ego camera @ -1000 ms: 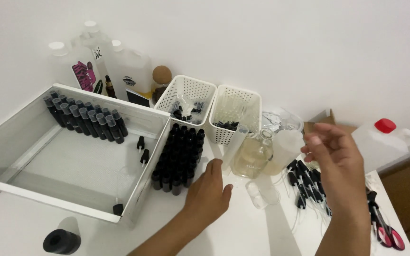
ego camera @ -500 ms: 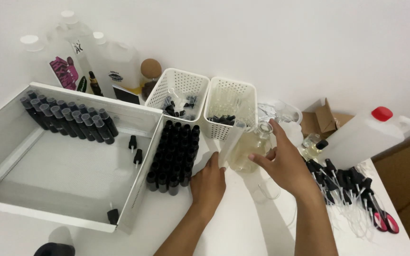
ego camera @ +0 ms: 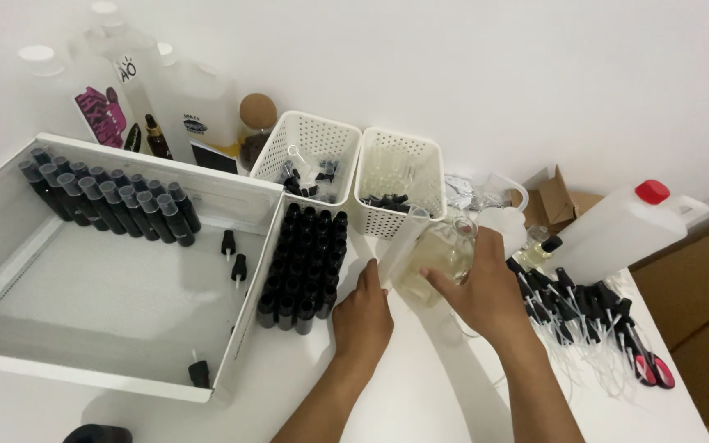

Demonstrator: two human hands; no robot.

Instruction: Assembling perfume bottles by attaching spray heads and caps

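Observation:
My right hand (ego camera: 484,293) grips a clear glass flask (ego camera: 436,256) of pale yellow liquid, tilted toward the left. My left hand (ego camera: 363,312) holds the base of a slim clear tube (ego camera: 400,243) that leans against the flask's mouth. Just left of my left hand stands a block of several small black bottles (ego camera: 302,256) on the white table.
A large white tray (ego camera: 108,303) at left holds a row of black bottles (ego camera: 107,201). Two white perforated baskets (ego camera: 309,156) (ego camera: 395,182) stand behind. A white jug with a red cap (ego camera: 627,223) and a pile of black spray pumps (ego camera: 576,299) lie at right. Big bottles stand at back left.
My right hand came down from the air at right, took the flask and tilted it. My left hand closed on the tube beside it.

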